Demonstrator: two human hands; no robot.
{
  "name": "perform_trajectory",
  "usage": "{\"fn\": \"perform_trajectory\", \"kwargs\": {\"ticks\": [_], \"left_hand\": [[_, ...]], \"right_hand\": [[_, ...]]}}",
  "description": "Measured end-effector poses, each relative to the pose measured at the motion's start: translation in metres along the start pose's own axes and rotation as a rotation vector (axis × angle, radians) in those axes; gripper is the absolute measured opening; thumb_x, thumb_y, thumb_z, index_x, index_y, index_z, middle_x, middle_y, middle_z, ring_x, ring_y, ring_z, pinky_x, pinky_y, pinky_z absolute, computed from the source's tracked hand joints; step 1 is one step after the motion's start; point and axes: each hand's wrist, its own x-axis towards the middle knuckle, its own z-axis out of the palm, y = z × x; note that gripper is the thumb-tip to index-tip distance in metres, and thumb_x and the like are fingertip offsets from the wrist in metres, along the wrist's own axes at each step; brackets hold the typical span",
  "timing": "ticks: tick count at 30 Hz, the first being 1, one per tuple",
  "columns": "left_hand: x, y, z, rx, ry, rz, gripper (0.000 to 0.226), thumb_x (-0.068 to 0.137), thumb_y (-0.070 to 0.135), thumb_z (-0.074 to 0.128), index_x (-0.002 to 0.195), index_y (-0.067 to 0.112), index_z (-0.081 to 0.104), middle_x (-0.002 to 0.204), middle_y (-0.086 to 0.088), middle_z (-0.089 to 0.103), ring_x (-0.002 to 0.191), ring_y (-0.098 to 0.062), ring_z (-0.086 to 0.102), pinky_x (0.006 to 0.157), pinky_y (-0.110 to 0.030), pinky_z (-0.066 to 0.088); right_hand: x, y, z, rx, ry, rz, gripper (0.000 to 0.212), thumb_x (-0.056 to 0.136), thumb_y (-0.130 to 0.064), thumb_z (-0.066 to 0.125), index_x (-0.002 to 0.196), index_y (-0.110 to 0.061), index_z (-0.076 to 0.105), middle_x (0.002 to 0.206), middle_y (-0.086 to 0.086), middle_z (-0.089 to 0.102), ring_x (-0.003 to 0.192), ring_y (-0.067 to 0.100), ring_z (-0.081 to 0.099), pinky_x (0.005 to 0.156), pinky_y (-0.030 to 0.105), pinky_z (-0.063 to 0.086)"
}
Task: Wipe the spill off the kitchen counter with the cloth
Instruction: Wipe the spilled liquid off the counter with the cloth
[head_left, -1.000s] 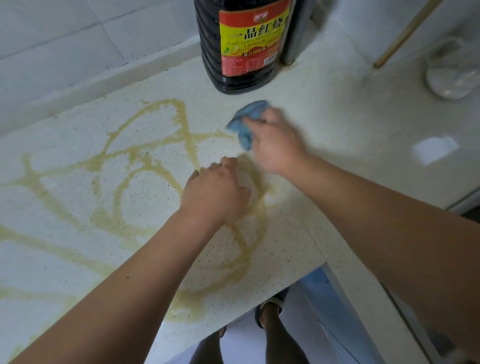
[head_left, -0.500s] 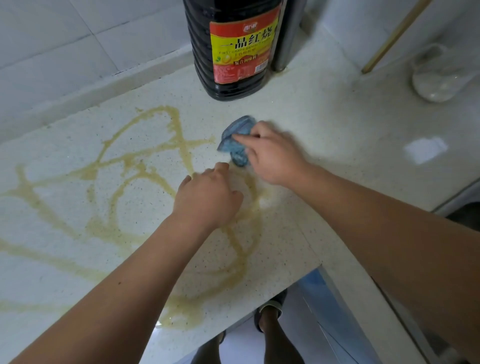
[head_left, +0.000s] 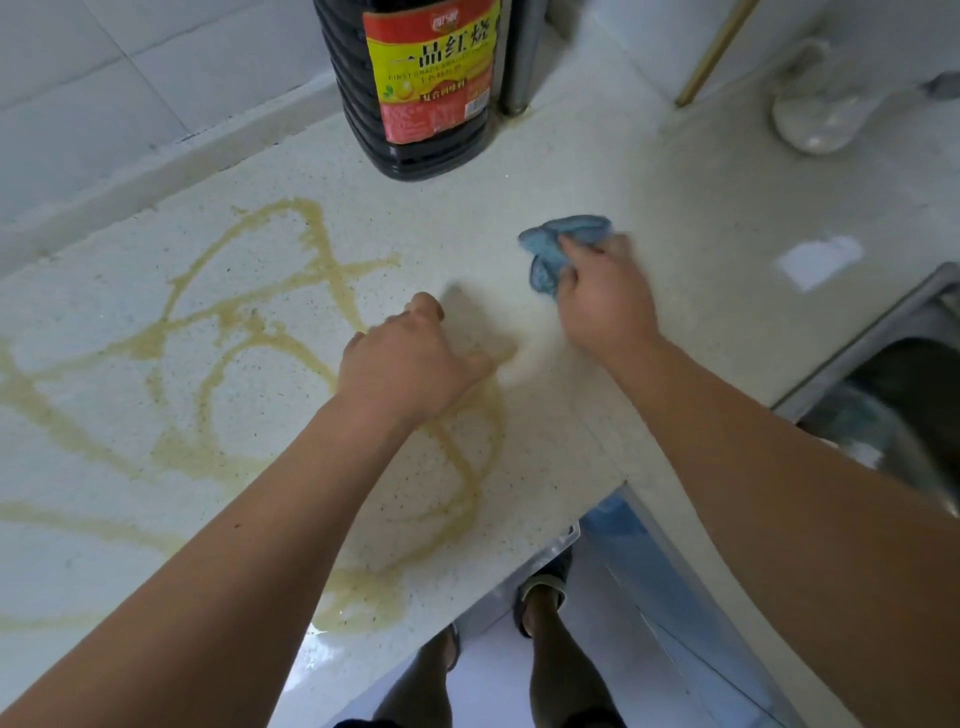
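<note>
A yellowish-brown spill (head_left: 218, 338) runs in looping streaks over the left and middle of the speckled white counter (head_left: 649, 197). My right hand (head_left: 605, 306) presses a crumpled blue cloth (head_left: 558, 247) onto the counter, to the right of the streaks. My left hand (head_left: 410, 361) rests on the counter with its fingers curled, knuckles down on the spill's right part, holding nothing. The two hands are a short gap apart, and the counter between them looks smeared.
A large dark bottle (head_left: 421, 88) with a red and yellow label stands at the back, next to a metal pipe (head_left: 522, 57). A steel sink (head_left: 893, 374) lies to the right. The counter's front edge (head_left: 519, 571) is close, with my feet on the floor below.
My right hand has swept the cloth to the right, away from my left hand. The brown streak between the hands has become fainter. The left hand has stayed in place.
</note>
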Motion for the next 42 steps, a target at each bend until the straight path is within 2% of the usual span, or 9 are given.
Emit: {"fn": "perform_trajectory", "kwargs": {"ticks": [3, 8, 12, 15, 21, 28, 35, 40, 42], "left_hand": [[-0.004, 0.005, 0.009, 0.046, 0.034, 0.028, 0.090, 0.082, 0.075, 0.057, 0.146, 0.016, 0.035, 0.132, -0.007, 0.057, 0.119, -0.031, 0.059, 0.105, -0.050, 0.047], [0.000, 0.013, 0.021, 0.083, 0.042, 0.066, 0.140, 0.065, 0.096, 0.053, 0.162, 0.014, -0.005, 0.159, -0.017, 0.036, 0.145, -0.039, 0.038, 0.118, -0.054, 0.033], [-0.001, 0.012, 0.026, 0.110, 0.040, 0.065, 0.153, 0.060, 0.098, 0.057, 0.157, 0.018, -0.030, 0.165, -0.018, 0.026, 0.150, -0.040, 0.029, 0.121, -0.056, 0.028], [-0.004, 0.015, 0.035, 0.155, 0.017, 0.050, 0.153, 0.059, 0.099, 0.056, 0.156, 0.021, -0.032, 0.170, -0.021, 0.010, 0.156, -0.041, 0.014, 0.124, -0.058, 0.021], [-0.008, 0.027, 0.049, 0.133, 0.032, 0.004, 0.155, 0.057, 0.098, 0.060, 0.160, 0.018, -0.023, 0.170, -0.023, -0.001, 0.157, -0.044, 0.003, 0.126, -0.055, 0.016], [-0.014, 0.035, 0.059, 0.232, 0.045, 0.013, 0.146, 0.058, 0.110, 0.030, 0.159, 0.022, -0.027, 0.166, -0.033, -0.006, 0.154, -0.053, 0.000, 0.124, -0.060, 0.019], [-0.003, 0.040, 0.056, 0.332, 0.037, 0.017, 0.146, 0.048, 0.114, 0.012, 0.157, 0.027, -0.030, 0.162, -0.042, 0.001, 0.147, -0.062, 0.013, 0.115, -0.064, 0.033], [0.007, 0.042, 0.060, 0.330, 0.001, 0.021, 0.147, 0.041, 0.115, 0.001, 0.154, 0.029, -0.036, 0.170, -0.025, -0.011, 0.149, -0.062, 0.005, 0.114, -0.071, 0.026], [0.005, 0.046, 0.061, 0.334, -0.024, -0.006, 0.144, 0.046, 0.115, 0.008, 0.154, 0.030, -0.036, 0.165, -0.036, -0.012, 0.148, -0.065, 0.002, 0.113, -0.072, 0.029]], "right_hand": [[0.003, 0.015, -0.005, 0.014, 0.028, 0.191, 0.049, 0.108, -0.023, 0.045, 0.156, -0.022, 0.048, 0.149, 0.018, 0.043, 0.122, 0.034, 0.056, 0.103, 0.035, 0.045], [-0.062, -0.013, 0.002, 0.010, -0.180, -0.298, 0.045, 0.105, -0.021, 0.054, 0.150, -0.023, 0.056, 0.131, 0.013, 0.055, 0.102, 0.030, 0.061, 0.086, 0.038, 0.054], [-0.029, 0.038, -0.021, -0.027, 0.062, 0.170, 0.043, 0.109, -0.025, 0.046, 0.150, -0.025, 0.056, 0.142, 0.018, 0.050, 0.114, 0.037, 0.060, 0.096, 0.040, 0.048], [-0.025, 0.046, -0.030, 0.169, 0.197, 0.430, 0.035, 0.105, -0.021, 0.050, 0.137, -0.017, 0.063, 0.129, 0.007, 0.061, 0.110, 0.025, 0.064, 0.085, 0.029, 0.049], [-0.086, -0.005, -0.003, 0.125, -0.160, -0.211, 0.042, 0.099, -0.020, 0.056, 0.139, -0.027, 0.067, 0.127, 0.012, 0.059, 0.097, 0.030, 0.063, 0.089, 0.042, 0.056], [-0.043, 0.079, -0.031, 0.029, 0.045, 0.291, 0.038, 0.103, -0.021, 0.048, 0.137, -0.026, 0.064, 0.136, 0.017, 0.051, 0.113, 0.036, 0.058, 0.097, 0.039, 0.050], [-0.079, 0.040, -0.018, 0.074, -0.113, -0.208, 0.041, 0.107, -0.025, 0.051, 0.146, -0.034, 0.059, 0.124, 0.004, 0.051, 0.092, 0.018, 0.056, 0.074, 0.024, 0.046], [-0.044, 0.102, -0.044, -0.002, 0.052, 0.320, 0.040, 0.106, -0.027, 0.044, 0.143, -0.029, 0.058, 0.142, 0.016, 0.046, 0.118, 0.036, 0.057, 0.099, 0.041, 0.046], [-0.057, 0.094, -0.038, 0.024, 0.022, 0.249, 0.042, 0.106, -0.025, 0.045, 0.145, -0.035, 0.057, 0.135, 0.007, 0.046, 0.109, 0.030, 0.056, 0.093, 0.034, 0.043]]}}
